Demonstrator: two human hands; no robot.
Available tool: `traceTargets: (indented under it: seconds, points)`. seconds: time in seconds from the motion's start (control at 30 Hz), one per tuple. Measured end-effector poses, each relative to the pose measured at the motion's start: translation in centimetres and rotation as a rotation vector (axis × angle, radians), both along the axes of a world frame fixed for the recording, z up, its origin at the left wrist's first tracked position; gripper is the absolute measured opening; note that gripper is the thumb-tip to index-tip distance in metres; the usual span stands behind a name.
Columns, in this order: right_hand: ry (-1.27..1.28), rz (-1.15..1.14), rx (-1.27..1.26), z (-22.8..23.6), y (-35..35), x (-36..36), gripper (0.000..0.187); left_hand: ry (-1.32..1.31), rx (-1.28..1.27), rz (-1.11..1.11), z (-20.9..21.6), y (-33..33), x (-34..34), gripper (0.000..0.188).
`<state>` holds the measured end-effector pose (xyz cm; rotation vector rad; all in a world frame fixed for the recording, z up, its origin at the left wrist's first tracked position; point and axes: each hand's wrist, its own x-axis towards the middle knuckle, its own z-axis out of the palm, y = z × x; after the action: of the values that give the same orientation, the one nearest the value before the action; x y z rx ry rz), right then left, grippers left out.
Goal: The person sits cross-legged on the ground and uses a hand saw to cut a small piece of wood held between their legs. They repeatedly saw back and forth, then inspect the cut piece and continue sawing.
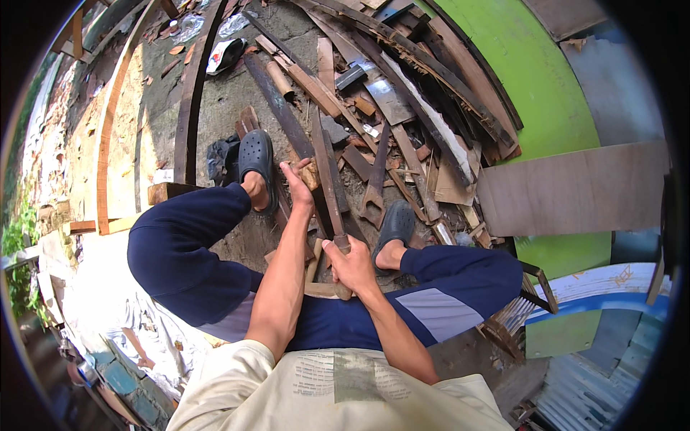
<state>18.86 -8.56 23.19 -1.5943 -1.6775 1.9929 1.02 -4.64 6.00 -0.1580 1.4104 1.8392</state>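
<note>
My right hand [351, 264] is closed around the handle of a machete [327, 176], its long dark blade pointing away from me between my feet. At the left of the blade, my left hand [296, 188] grips a piece of wood [310, 177] with a pale, freshly cut face; thumb and fingers lie along its sides, and part of the grip is hidden. Under my right hand, close to my lap, lies a light wooden piece [325, 289] with another stick [314, 260] meeting it. A handsaw [376, 185] rests on the ground to the right of the machete.
Dark clogs [256, 161] cover my feet, set wide apart. Ahead lies a pile of planks and scrap wood [431, 86]. A green panel [546, 72] and a brown board [575, 188] stand at the right. Curved timber [192, 93] and a black plastic bag [223, 158] are at the left.
</note>
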Motion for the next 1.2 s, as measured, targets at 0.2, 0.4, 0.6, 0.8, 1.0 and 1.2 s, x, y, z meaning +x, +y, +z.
traceTargets:
  seconds: [0.2, 0.4, 0.6, 0.8, 1.0, 1.2]
  points:
    - [0.087, -0.056, 0.272, -4.0, -1.0, 0.5, 0.025, 0.0, -0.006, -0.006, 0.2, 0.1, 0.4, 0.088]
    - [0.087, -0.031, 0.192, -2.7, -1.0, 0.9, 0.028, -0.003, -0.004, 0.021, 0.1, 0.1, -0.1, 0.088]
    - [-0.169, 0.135, 0.113, -5.6, -1.0, 1.5, 0.037, 0.003, -0.019, -0.011, 0.2, 0.2, 0.5, 0.089]
    - [0.002, -0.026, 0.089, -1.2, -0.9, 0.9, 0.036, -0.02, 0.04, 0.036, -1.5, -0.3, 0.0, 0.09]
    - [-0.147, 0.161, 0.29, -5.5, -0.9, 2.7, 0.032, 0.06, -0.075, 0.071, 0.0, 0.4, 0.8, 0.09]
    - [0.051, -0.067, 0.306, -1.2, -1.4, 1.8, 0.029, -0.092, 0.068, 0.128, -4.6, -1.0, -1.4, 0.094]
